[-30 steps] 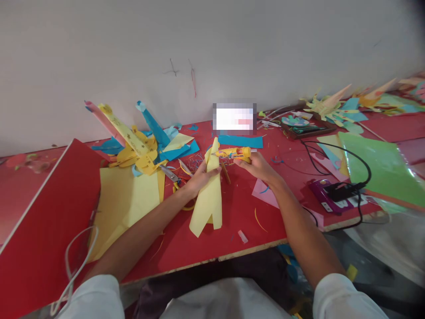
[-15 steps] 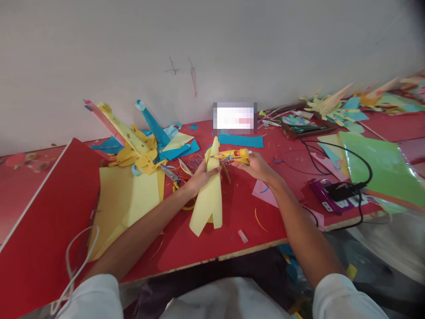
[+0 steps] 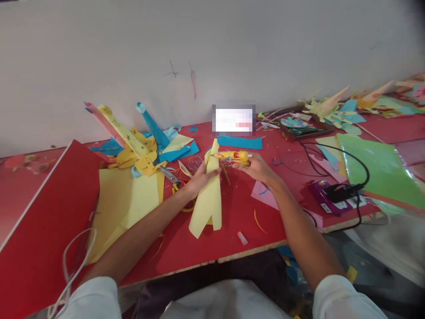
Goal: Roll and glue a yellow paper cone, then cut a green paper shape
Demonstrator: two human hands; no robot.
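Over the red bench (image 3: pixel 237 208), left fingers (image 3: pixel 212 173) clamp a paper cone (image 3: pixel 208 201), right fingers (image 3: pixel 243 167) grip a glue gun (image 3: pixel 232 155) beside the cone's upper end!

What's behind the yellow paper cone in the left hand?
The red table shows around the cone, with a brown stick by its right edge and scissors off its left. Whatever lies directly behind the cone is covered, so it cannot be told.

1. Pale yellow paper cone (image 3: pixel 209 201): rolled, slanting, its narrow tip farthest away, its notched wide end nearest.
2. Yellow patterned glue gun (image 3: pixel 232 155): roughly level, just right of the paper cone's narrow part, nozzle pointing at it.
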